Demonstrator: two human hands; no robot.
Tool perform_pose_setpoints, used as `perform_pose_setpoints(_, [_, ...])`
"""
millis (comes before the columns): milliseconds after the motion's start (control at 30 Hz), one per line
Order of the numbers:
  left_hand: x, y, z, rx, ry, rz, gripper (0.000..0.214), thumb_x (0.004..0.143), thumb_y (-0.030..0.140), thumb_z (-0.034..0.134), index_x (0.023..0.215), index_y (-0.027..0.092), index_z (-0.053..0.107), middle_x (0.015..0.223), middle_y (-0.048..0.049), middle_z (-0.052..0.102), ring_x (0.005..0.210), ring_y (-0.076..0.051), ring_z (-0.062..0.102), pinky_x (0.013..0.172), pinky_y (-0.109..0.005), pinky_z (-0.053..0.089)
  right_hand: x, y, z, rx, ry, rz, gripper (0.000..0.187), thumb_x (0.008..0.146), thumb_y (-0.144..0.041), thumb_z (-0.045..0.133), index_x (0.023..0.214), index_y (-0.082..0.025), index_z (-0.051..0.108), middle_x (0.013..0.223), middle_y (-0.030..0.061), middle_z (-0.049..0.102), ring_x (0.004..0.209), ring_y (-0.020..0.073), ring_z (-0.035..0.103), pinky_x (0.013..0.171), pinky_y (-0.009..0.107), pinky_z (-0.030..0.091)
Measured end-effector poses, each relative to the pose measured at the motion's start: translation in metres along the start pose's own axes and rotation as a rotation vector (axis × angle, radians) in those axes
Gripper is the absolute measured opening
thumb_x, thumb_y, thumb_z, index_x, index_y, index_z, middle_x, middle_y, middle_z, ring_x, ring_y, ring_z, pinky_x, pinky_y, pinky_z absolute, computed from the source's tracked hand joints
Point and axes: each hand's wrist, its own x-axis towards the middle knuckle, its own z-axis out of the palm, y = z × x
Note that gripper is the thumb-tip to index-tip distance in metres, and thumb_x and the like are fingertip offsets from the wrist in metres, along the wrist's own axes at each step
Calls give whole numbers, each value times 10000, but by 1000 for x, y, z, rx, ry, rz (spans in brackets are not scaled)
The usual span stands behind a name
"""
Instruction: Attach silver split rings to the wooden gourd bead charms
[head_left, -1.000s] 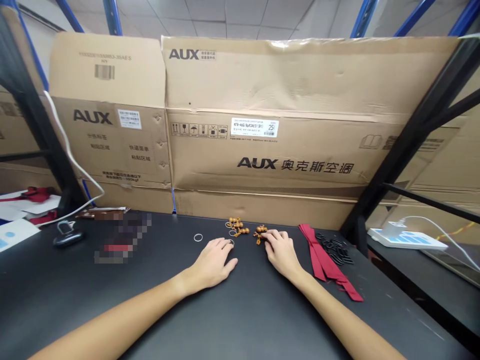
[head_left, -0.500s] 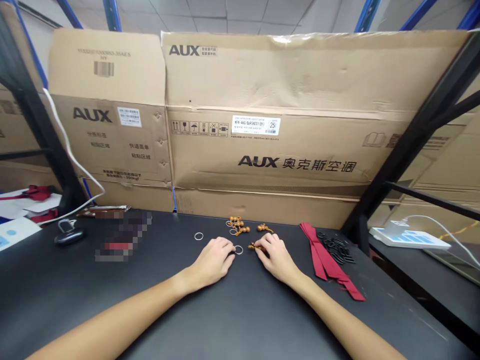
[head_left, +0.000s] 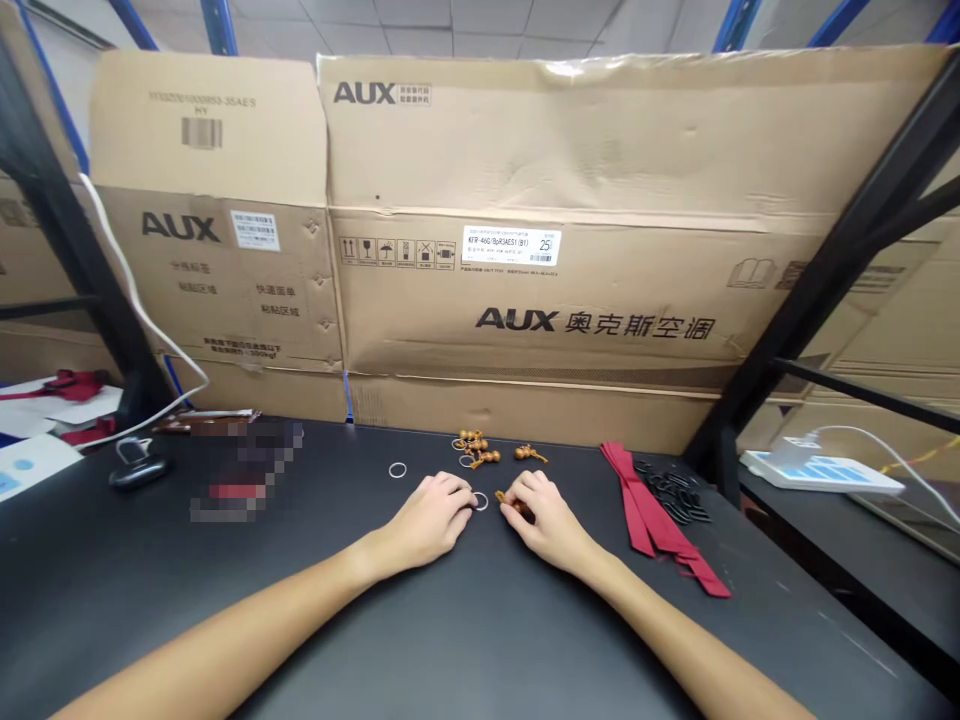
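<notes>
Both my hands rest on a black table point(head_left: 465, 640). My left hand point(head_left: 429, 518) lies palm down with its fingers curled, the fingertips pinching a small metal ring point(head_left: 480, 500). My right hand point(head_left: 545, 510) is closed on a small brown wooden gourd charm point(head_left: 504, 497), held right beside the ring. A little farther back lie a cluster of gourd charms with rings point(head_left: 474, 449), one single gourd charm point(head_left: 528, 454) and a loose metal ring point(head_left: 397, 469).
Red ribbons point(head_left: 660, 520) and a heap of black rings point(head_left: 671, 492) lie right of my right hand. Large AUX cardboard boxes point(head_left: 525, 250) wall the table's back. A black padlock-like item point(head_left: 135, 465) sits at left. A white power strip point(head_left: 817, 470) is on the right shelf.
My right hand picked a gourd charm from the pile and drew it back toward me. My left hand slid a ring to the right, so ring and charm now meet.
</notes>
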Motion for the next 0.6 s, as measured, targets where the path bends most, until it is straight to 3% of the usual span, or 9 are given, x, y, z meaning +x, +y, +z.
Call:
perform_pose_setpoints(267, [-1,1,-2,3,28,-25,155,938,184,461,844,190,584,913,-35,631,874,-190,560,839,-344,419,-1,-3,3,56,-11,-21,219,942,-305,459,760,-212,539,851,41,569,825,196,507,749,346,424])
perform_pose_setpoints(600, [-1,3,-2,13,33,-1,130,939,202,488,955,210,617,950,-33,611,912,-197,529,853,-356,407,-1,-5,0,69,-20,-21,212,925,-301,493,735,-213,528,861,39,577,831,201,504,758,351,425])
